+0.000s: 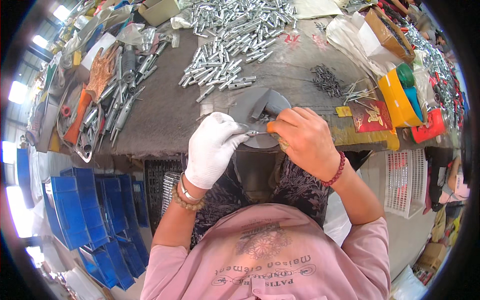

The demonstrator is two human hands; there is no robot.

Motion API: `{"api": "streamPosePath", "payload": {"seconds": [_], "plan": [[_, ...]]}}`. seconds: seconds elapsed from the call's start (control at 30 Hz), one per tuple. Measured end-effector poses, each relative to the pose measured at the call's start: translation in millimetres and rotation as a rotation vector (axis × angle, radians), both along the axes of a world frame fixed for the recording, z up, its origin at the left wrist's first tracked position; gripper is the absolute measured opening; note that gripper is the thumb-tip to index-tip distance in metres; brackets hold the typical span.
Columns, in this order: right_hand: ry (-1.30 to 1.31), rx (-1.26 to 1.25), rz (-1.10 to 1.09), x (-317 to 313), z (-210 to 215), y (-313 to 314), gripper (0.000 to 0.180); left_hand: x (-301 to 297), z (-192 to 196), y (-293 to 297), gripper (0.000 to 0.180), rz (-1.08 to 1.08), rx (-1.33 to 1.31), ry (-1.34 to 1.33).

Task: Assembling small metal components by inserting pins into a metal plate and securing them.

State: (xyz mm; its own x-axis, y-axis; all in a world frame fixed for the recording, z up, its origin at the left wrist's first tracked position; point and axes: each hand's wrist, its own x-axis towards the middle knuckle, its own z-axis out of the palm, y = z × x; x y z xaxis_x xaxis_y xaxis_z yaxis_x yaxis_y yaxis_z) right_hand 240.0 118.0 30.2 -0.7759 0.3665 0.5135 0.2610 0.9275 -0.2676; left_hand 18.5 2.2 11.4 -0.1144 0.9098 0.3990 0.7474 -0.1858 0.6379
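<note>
Closest in, the left hand [212,148] in a white glove has its fingers pinched on a thin metal pin [248,133], right at the near edge of the tabletop [165,115]. The bare right hand [303,140] is curled tight around a small tool, touching the pin's other end over a grey metal plate [260,107]. Further back there's a big heap of silver tubes [235,35], and a yellow box [397,100] off right.
</note>
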Motion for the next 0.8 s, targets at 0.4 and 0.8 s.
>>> {"api": "streamPosePath", "payload": {"seconds": [0.4, 0.8], "plan": [[0.132, -0.042, -0.057, 7.8, -1.4, -6.8, 0.024, 4.6, 1.6, -8.0, 0.019, 0.007, -0.022, 0.006], [-0.064, 0.074, -0.445, 88.2, -8.5, 88.2, 0.030, 3.4, 5.5, 4.0, 0.014, -0.004, 0.030, -0.004]]}}
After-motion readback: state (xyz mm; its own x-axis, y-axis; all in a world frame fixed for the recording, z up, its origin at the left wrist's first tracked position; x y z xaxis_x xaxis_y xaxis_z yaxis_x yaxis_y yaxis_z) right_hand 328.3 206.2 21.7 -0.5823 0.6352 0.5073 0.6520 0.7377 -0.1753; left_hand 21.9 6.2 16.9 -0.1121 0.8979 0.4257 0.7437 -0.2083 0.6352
